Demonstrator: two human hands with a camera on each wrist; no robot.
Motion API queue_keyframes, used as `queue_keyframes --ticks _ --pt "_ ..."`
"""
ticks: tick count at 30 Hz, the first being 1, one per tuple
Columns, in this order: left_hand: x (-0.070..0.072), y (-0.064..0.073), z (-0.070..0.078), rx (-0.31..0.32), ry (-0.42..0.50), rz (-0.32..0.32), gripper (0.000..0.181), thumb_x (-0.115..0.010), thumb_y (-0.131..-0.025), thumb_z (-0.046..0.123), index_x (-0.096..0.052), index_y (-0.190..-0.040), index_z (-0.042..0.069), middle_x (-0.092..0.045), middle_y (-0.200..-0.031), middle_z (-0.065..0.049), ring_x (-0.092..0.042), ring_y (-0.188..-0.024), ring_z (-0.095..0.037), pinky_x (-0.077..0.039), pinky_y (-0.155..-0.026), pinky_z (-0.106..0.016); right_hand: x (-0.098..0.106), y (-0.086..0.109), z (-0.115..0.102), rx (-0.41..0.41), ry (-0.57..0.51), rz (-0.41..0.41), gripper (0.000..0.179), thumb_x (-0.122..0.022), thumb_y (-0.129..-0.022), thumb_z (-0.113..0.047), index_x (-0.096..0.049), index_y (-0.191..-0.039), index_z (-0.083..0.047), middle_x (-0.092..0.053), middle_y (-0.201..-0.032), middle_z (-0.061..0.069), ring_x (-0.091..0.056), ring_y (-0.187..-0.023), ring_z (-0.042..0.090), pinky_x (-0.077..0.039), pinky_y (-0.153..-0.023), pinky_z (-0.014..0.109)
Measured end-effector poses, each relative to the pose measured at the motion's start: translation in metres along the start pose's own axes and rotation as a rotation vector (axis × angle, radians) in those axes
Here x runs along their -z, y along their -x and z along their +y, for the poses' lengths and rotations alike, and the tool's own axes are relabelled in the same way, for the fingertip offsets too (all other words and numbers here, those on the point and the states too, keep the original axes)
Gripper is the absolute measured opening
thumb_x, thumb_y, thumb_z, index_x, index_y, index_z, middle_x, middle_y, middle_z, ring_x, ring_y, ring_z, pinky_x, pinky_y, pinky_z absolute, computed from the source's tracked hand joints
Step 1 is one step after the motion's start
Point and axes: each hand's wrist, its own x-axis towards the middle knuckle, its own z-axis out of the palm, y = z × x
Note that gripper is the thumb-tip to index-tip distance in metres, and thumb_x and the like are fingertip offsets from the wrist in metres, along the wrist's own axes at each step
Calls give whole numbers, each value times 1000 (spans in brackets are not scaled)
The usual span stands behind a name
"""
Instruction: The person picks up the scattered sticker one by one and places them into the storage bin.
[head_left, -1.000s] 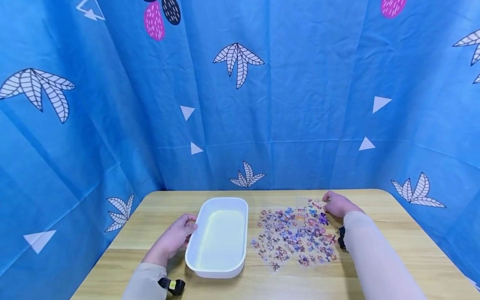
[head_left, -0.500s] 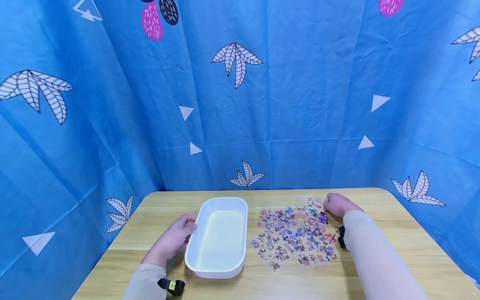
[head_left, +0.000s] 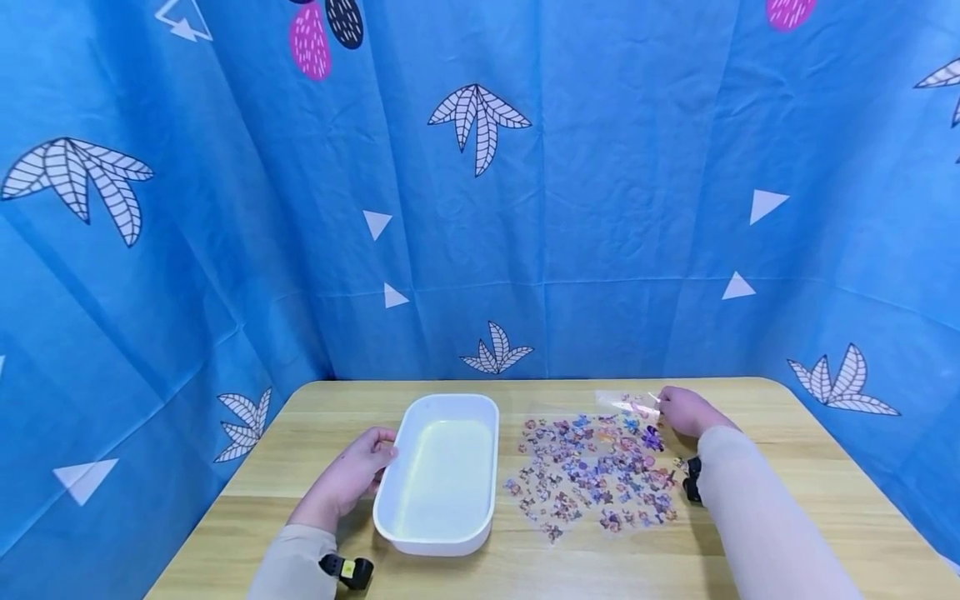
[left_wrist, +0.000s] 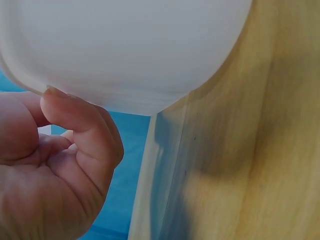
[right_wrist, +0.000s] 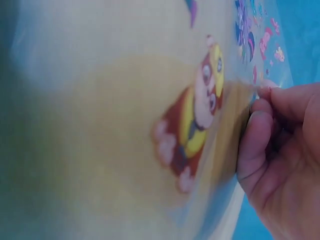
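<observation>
A blue curtain (head_left: 622, 183) printed with white leaves and triangles fills the upper part of the head view, behind a pale wooden bench (head_left: 817, 483). A white tub (head_left: 438, 475) stands just left of lower centre; the left hand (head_left: 352, 475) meets its left side, the grip clamped on the rim. Right of the tub lies clear sticker film (head_left: 600, 475) crowded with small colourful figures — the right hand (head_left: 690, 408) is at its upper right corner, where a strip catches the light.

In the left wrist view, curled fingers touch the tub's edge at left, with bench at right.

In the right wrist view, thumb and finger pinch the film's edge at right — a brown puppy sticker (right_wrist: 190, 117) with yellow cap shows near centre.
</observation>
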Motion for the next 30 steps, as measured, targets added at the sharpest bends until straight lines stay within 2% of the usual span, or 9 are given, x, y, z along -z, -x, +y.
queue_keyframes --ticks 3,6,10,13,16,23,30 --pt "1 1 -1 0 1 -1 28 -47 -107 13 -49 -133 3 -61 -105 -16 -63 -88 -28 -56 -71 -41 -3 0 4 3 -39 13 26 -34 -108 -14 -55 -107 1 -53 -86 11 -50 -73 23 -46 -67 42" --pt "2 1 -1 2 -1 5 28 -47 -107 14 -50 -133 3 -61 -105 -16 -63 -87 -28 -56 -71 -41 -3 2 8 -8 -138 22 27 -33 -108 -14 -54 -108 2 -52 -83 10 -49 -66 21 -45 -61 39" --pt "0 0 -1 -4 -4 1 28 -47 -107 14 -50 -133 3 -62 -105 -16 -63 -87 -28 -56 -71 -40 -1 7 15 -35 -336 30 28 -31 -109 -12 -52 -109 6 -54 -87 13 -51 -68 21 -49 -63 37" --pt "-1 1 -1 -6 -6 -1 28 -47 -107 15 -50 -132 3 -62 -105 -16 -63 -87 -29 -56 -71 -40 1 10 18 -33 -418 42 28 -32 -110 -10 -52 -111 10 -56 -92 15 -54 -76 22 -53 -67 35" --pt "-1 1 0 -5 -5 1 28 -48 -107 15 -51 -132 4 -62 -105 -15 -63 -88 -28 -56 -71 -40 1 12 20 -26 -439 51 28 -35 -109 -9 -54 -111 13 -58 -94 16 -57 -80 23 -57 -70 34" --pt "1 0 1 9 -16 5 27 -49 -107 16 -51 -131 5 -61 -106 -15 -62 -89 -28 -55 -72 -39 -1 14 16 -32 -437 22 25 -43 -107 -12 -57 -108 9 -60 -92 14 -60 -79 22 -58 -71 35" --pt "1 -2 -1 -2 4 -6 27 -48 -107 14 -49 -132 3 -60 -106 -17 -63 -89 -29 -56 -71 -40 -4 15 9 -31 -379 70 21 -46 -106 -10 -59 -103 7 -64 -88 15 -64 -74 23 -58 -66 35"
